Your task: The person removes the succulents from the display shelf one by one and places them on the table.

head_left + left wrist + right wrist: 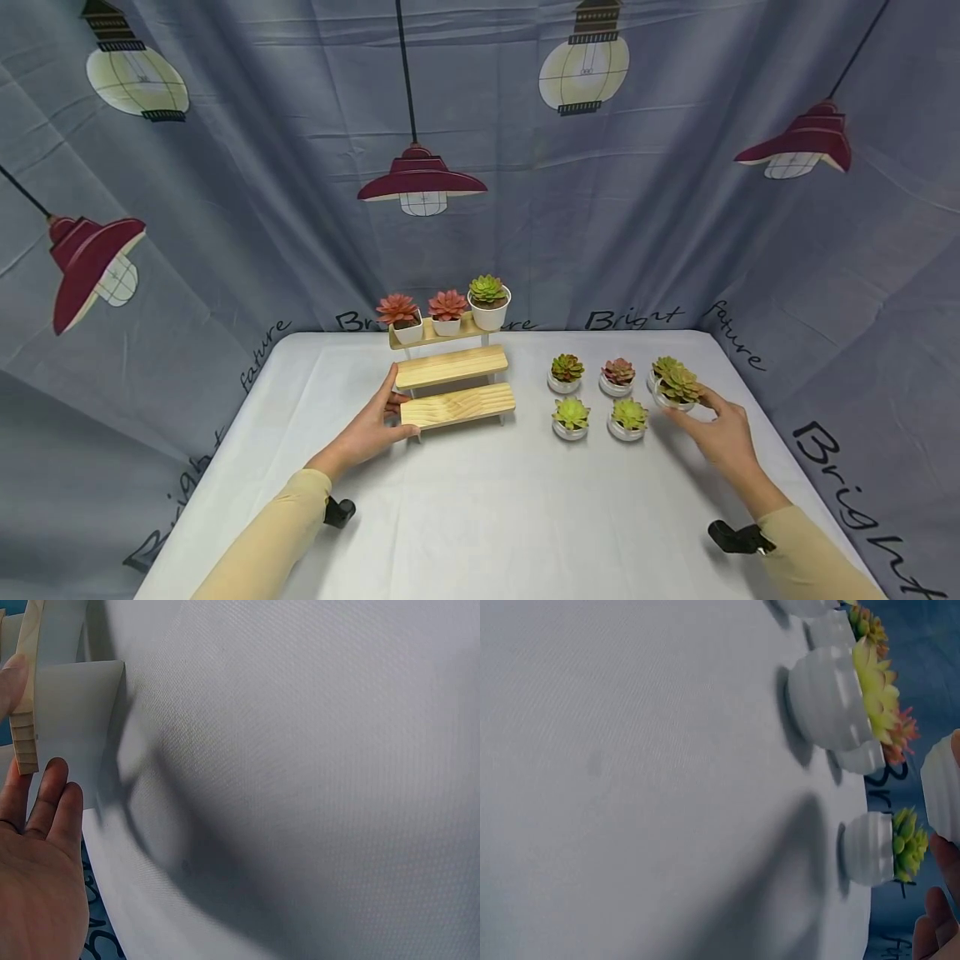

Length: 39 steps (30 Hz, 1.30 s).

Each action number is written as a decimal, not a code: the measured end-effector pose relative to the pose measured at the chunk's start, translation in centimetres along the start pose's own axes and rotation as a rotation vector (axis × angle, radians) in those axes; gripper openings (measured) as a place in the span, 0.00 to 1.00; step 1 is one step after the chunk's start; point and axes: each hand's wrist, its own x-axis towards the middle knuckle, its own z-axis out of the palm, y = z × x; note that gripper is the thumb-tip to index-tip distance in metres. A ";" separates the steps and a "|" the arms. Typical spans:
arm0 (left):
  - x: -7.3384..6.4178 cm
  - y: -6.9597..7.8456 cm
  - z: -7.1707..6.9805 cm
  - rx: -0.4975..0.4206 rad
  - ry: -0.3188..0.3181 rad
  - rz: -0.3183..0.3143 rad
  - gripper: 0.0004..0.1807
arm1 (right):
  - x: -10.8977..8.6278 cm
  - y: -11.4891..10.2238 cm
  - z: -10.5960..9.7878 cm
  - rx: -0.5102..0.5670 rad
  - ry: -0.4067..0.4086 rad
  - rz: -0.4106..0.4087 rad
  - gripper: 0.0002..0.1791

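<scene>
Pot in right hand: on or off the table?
Off. The right hand holds the pot up; in the right wrist view, the backdrop shows between it and the tabletop.

Tiered stand (453,367) I see: lt-yel wood grain. Pots (490,317) wht. Succulents (447,305) red, grn. Tablecloth (487,500) wht. Curtain (495,50) blue-gray w/ maroon lamps (422,177), blk lettering (633,319). Sleeves (273,533), on my cam, pale yel.

We see a creased blue-grey curtain (660,225) filling the top and both sides of the frame, printed with dark red lamps (422,177), pale bulbs (584,75) along the upper edge, and black lettering (847,496). Across the lower centre, we have a white tabletop (555,517).
</scene>
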 end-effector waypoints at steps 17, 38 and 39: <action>0.0 0.0 0.0 -0.012 0.004 0.000 0.66 | 0.6 3.6 -1.1 -0.009 -0.173 0.034 0.57; 0.0 -0.2 0.1 0.001 0.003 0.004 0.65 | 0.4 6.0 -0.7 -0.048 -0.231 0.033 0.60; -0.1 -0.2 0.1 -0.002 0.002 0.004 0.65 | 0.4 6.1 -0.6 -0.043 -0.234 0.031 0.60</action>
